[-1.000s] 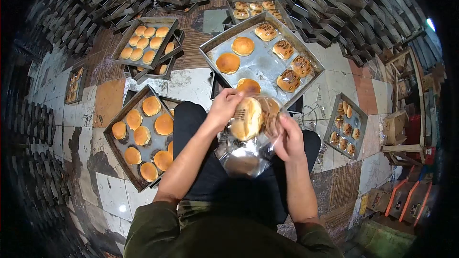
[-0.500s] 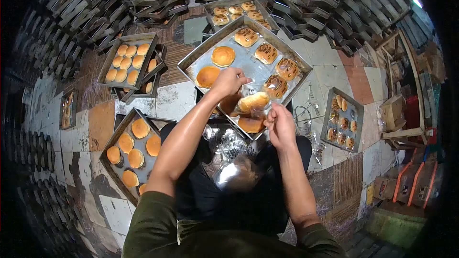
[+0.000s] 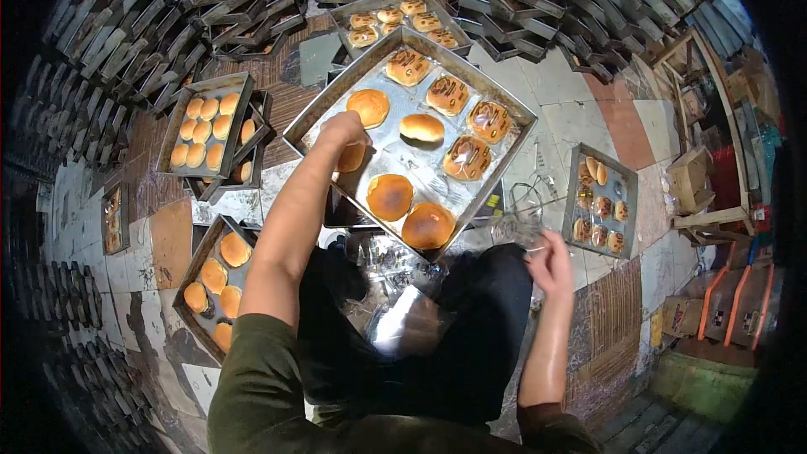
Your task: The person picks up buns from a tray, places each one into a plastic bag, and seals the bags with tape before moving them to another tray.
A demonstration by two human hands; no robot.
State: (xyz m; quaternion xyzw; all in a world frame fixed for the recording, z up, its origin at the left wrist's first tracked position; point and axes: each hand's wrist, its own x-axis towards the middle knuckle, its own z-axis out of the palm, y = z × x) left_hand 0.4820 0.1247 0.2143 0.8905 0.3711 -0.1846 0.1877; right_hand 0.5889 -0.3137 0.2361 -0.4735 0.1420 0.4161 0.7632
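Note:
A square metal tray (image 3: 510, 151) holds plain round buns and several chocolate-striped buns in clear wrapping. My left hand (image 3: 343, 129) curls at the upper edge of a round bun (image 3: 352, 157) on the tray's left side; its fingers are partly hidden. On its side in the middle lies a pale-edged bun (image 3: 421, 128), apart from both hands. Off the tray's right corner, my right hand (image 3: 551, 266) pinches a clear plastic bag (image 3: 519, 230), slightly smeared by motion. Two browned buns, one of them the nearer bun (image 3: 428, 225), sit towards the tray's front corner.
Trays of plain buns stand at the left, including a lower left tray (image 3: 195, 324). A wrapped-bun tray (image 3: 635, 194) lies to the right; another wrapped-bun tray (image 3: 458, 37) is behind. Clear plastic (image 3: 395, 261) lies between my knees. Stacked metal trays (image 3: 538, 0) surround the floor.
Both hands have left the pale-edged bun, which now rests on the tray. My left hand moved left to a round bun; my right hand drew away right with clear plastic. The view shifted slightly.

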